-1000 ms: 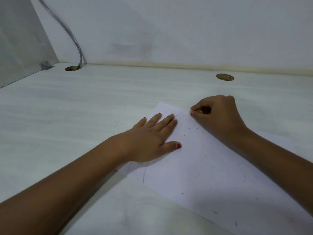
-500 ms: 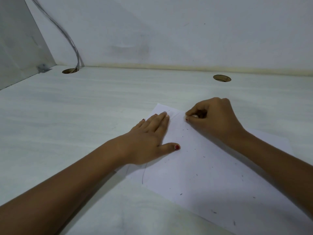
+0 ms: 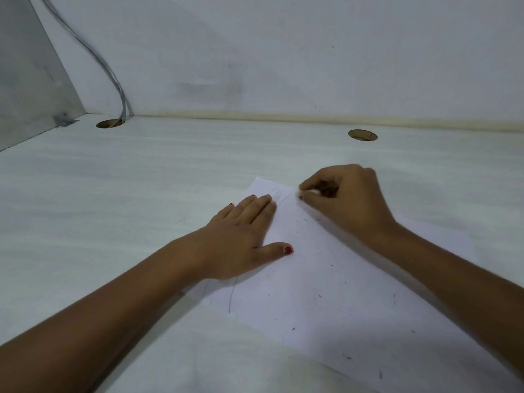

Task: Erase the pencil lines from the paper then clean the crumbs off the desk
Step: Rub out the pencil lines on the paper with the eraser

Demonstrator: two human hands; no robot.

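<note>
right grip (image 3: 350,207) has its fingers curled and pinches one small white eraser (image 3: 312,191) between thumb and fingertips, the eraser's tip down on the far edge of the paper (image 3: 340,293). left grip (image 3: 243,236) lies flat with four fingers straight and pressed together and the thumb spread to the side, pressing on the sheet's left part just beside the eraser.

one sheet of paper lies on the pale counter (image 3: 113,208), turned at an angle with one corner pointing away. two pencil lines (image 3: 231,296) show by the left wrist, one darker and curved, one fainter to its left; a few faint strokes also show near the far corner, too pale to count. more than a dozen small dark crumbs (image 3: 293,328) are scattered across the sheet, most between the two arms and toward the near right edge.

two round holes are cut in the counter near the wall, one at the left (image 3: 110,123) and one at the right (image 3: 363,135). a grey cable (image 3: 113,80) runs down the wall into the left hole.
</note>
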